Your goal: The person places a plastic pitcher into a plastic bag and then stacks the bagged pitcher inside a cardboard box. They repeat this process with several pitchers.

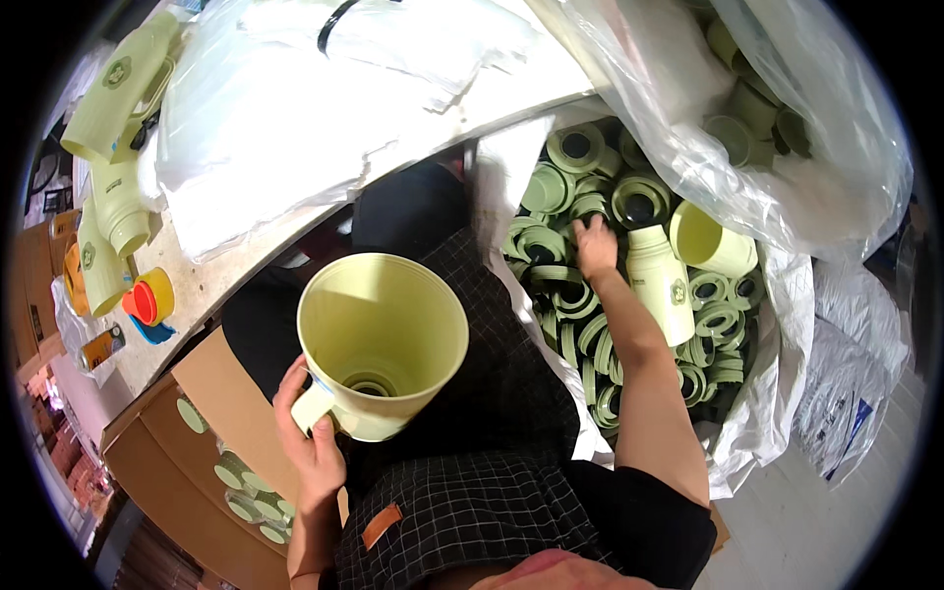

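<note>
My left hand (313, 447) grips the handle of a pale green plastic jug shell (433, 369). The jug's wide mouth faces up, and a round opening with a darker ring shows at its bottom. Over to the right, my right hand (595, 244) reaches into a white woven sack (762, 433) full of green ring-shaped plastic parts (641, 201). Its fingers are curled against a green plastic ring (589, 205), with the fingertips partly hidden. Beside that forearm, a pale green bottle-shaped shell (660, 285) and an open cup-like shell (713, 242) lie on top of the rings.
A worktable (221, 305) carries clear plastic bags (275, 128), several pale green shells (118, 202) and a yellow-and-red tape roll (149, 298). An open cardboard box (167, 497) holds more green parts at lower left. Clear plastic sheeting (836, 128) covers further parts at upper right.
</note>
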